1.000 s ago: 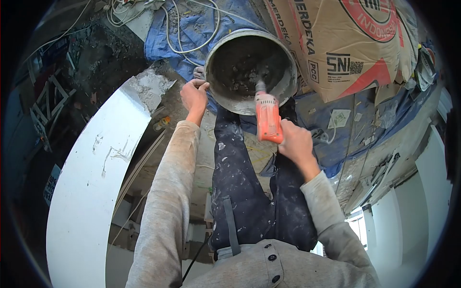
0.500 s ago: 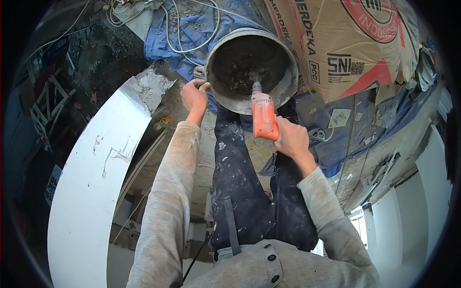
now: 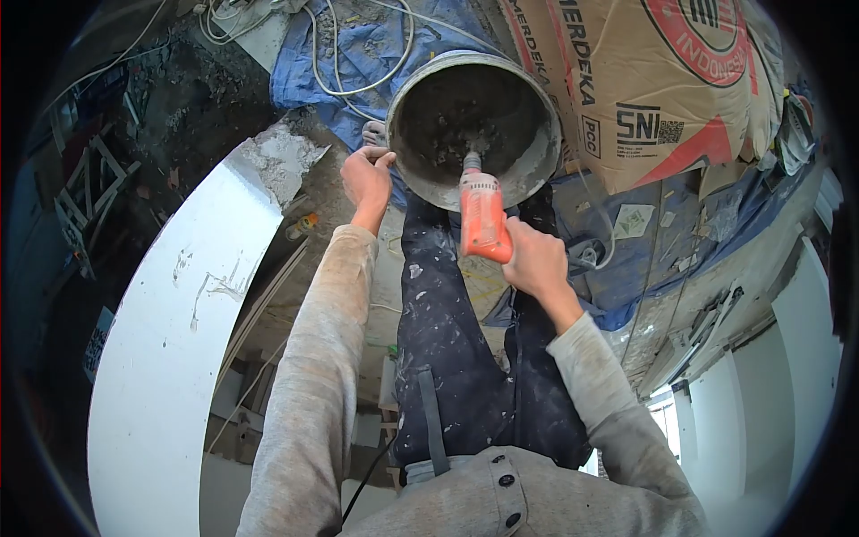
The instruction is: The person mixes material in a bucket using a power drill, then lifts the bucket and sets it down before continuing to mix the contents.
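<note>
Above paint-flecked dark trousers (image 3: 447, 358), the right hand (image 3: 535, 259) has its fingers wrapped tight round the handle of a smooth orange plastic drill (image 3: 481, 215), held nose-down so that its metal shaft dips into the round grey bucket (image 3: 528, 166) standing at the person's feet. The left hand (image 3: 369, 179) pinches the bucket's mortar-crusted rim between thumb and curled fingers, seemingly to steady it. Beyond lie a crumpled blue tarp (image 3: 358, 54) and stiff paper cement sacks (image 3: 662, 80).

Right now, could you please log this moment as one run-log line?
left hand: grips bucket rim | right hand: holds orange drill, bit inside bucket | nearby: cement sack
</note>
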The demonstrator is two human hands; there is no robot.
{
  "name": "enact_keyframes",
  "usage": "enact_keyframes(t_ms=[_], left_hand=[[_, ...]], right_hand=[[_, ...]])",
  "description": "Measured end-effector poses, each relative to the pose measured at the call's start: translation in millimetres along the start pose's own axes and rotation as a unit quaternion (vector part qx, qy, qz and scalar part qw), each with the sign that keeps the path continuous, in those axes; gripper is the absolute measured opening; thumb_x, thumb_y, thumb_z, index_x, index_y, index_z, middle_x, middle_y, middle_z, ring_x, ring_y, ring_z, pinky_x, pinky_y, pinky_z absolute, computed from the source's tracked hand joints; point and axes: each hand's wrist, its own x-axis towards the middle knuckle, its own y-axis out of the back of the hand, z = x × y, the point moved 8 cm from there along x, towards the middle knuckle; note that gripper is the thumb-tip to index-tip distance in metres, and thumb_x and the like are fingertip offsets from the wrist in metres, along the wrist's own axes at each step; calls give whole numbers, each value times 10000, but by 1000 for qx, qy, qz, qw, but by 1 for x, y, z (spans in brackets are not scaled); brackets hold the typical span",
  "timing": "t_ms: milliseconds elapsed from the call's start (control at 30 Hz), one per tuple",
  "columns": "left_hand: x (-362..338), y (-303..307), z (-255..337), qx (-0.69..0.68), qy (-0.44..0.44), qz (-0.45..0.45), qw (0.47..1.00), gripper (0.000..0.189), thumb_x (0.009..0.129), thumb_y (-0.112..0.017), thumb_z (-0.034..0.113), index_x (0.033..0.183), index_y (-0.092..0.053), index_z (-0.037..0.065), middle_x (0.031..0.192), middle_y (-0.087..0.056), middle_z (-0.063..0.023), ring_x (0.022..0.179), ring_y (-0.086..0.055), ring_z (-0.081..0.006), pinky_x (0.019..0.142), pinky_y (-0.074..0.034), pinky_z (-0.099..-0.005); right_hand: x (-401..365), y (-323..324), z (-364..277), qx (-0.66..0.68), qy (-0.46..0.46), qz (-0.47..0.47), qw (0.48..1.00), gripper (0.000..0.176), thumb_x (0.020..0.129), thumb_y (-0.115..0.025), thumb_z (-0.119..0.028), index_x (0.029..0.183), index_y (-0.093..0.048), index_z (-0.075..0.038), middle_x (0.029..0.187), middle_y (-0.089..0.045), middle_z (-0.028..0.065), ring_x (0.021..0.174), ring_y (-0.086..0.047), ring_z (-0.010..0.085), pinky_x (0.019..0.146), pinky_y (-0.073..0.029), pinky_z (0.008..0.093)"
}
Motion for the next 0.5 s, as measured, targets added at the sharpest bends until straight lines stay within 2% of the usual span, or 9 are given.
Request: enact_keyframes(t_ms=[267,367,433,500], left_hand=[[-1,-1,-1,-1,2,4,1000,171,796,-806,181,932,-792,78,849,-763,-112,784,-729,-234,774,-538,-364],[-2,0,0,7,4,3,1000,169,798,-806,187,932,-793,84,848,-763,-109,785,-728,-232,775,-537,-362],[-2,0,0,1,8,-1,1000,167,799,-806,195,932,-795,94,846,-763,-107,785,-727,-236,776,-536,-363],[1,-3,-5,-1,5,0,1000,167,799,-806,200,931,-796,99,846,-762,-109,787,-726,-242,779,-536,-369]], right_hand=[[-12,1,-6,-4,11,-6,1000,308,702,-674,-74,980,-542,-69,803,-637,109,670,-676,325,580,-534,438],[-17,5,-7,3,39,12,999,298,709,-670,-65,977,-539,-67,802,-634,107,668,-676,312,579,-533,430],[-19,2,-9,-49,67,-33,996,318,710,-679,-62,1001,-550,-68,798,-633,99,668,-680,290,577,-532,415],[-21,7,-7,-22,76,-17,997,327,705,-685,-62,1003,-552,-71,795,-631,95,670,-682,284,575,-532,411]])
